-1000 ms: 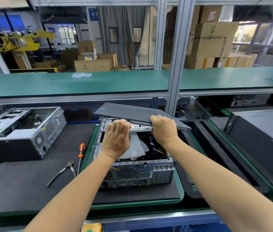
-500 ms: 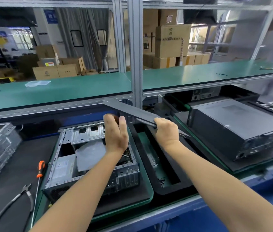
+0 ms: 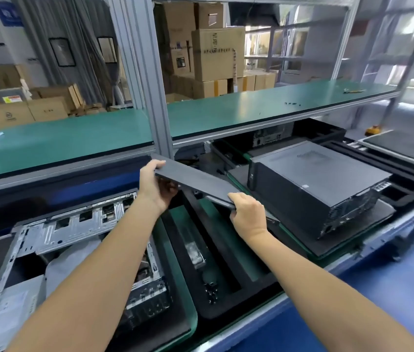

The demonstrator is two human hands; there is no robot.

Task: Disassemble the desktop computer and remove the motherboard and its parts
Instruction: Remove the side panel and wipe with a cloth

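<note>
Now the panel (image 3: 195,180), thin, stiff and probably light, hangs tilted over the foam tray (image 3: 228,304), left hand (image 3: 153,185) gripping its far edge, right hand (image 3: 248,213) clamped on its near edge.

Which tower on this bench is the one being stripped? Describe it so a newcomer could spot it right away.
Start at the grey upright post holding the green shelf. Down and left of its foot lies the opened computer case, on its side with bare silver metal framing showing. The closed black computer to the right still has its cover; both hands hold the dark side panel between the two.
</note>
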